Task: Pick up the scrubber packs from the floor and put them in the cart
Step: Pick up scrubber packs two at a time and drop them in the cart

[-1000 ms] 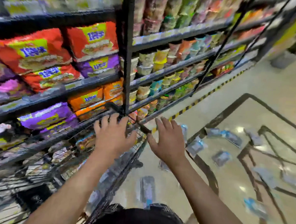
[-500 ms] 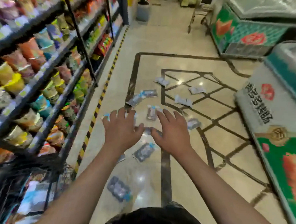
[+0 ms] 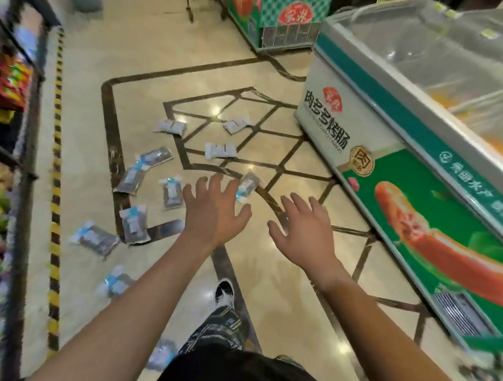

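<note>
Well, scrubber packs point(image 3: 130, 224) (clear, blue-topped) litter the floor point(image 3: 282, 294); both hands point(image 3: 214, 211) spread wide, holding nothing.

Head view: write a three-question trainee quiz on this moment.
1. True or false: the left hand holds a scrubber pack.
2. Which side of the floor does the freezer stand on? A) the person's right B) the person's left
3. Fill in: the right hand is ____, fingers spread.

Key: 1 false; 2 A; 3 open. The scrubber packs lie scattered on the floor, and no cart is in view.
</note>
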`<state>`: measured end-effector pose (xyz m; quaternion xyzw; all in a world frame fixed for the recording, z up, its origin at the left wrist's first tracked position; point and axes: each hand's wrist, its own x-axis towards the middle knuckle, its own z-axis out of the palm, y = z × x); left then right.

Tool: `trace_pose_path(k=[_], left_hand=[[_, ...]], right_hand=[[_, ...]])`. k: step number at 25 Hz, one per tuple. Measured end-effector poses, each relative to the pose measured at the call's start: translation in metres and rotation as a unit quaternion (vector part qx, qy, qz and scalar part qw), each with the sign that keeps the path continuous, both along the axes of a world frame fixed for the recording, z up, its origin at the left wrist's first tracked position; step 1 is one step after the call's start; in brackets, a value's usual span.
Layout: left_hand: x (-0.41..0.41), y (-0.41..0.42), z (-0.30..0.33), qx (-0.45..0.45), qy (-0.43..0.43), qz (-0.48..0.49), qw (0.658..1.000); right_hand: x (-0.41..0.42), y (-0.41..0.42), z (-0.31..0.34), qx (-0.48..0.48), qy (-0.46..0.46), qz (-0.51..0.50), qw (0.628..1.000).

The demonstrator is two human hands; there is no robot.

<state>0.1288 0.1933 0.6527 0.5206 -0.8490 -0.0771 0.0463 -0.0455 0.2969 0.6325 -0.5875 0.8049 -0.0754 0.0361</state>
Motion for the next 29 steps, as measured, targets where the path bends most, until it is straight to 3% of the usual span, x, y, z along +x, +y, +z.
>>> trace_pose_path(k=[8, 15, 19, 29], left_hand=[[-0.054, -0.133, -0.027, 0.024, -0.015, -0.001, 1.000], [-0.090, -0.284, -0.023, 0.023, -0.026, 0.024, 0.999], [-0.109, -0.344, -0.026, 0.032, -0.021, 0.018, 0.999], [-0.166, -0.494, -0.071, 0.067, -0.020, 0.045, 0.997]], right_hand=[[-0.059, -0.139, -0.004, 0.043, -0.025, 0.006, 0.999], [-0.103, -0.290, 0.000, 0.006, -0.009, 0.040, 0.999], [-0.127, -0.341, -0.002, 0.070, 0.008, 0.036, 0.997], [-0.200, -0.514, -0.044, 0.119, -0.015, 0.058, 0.991]])
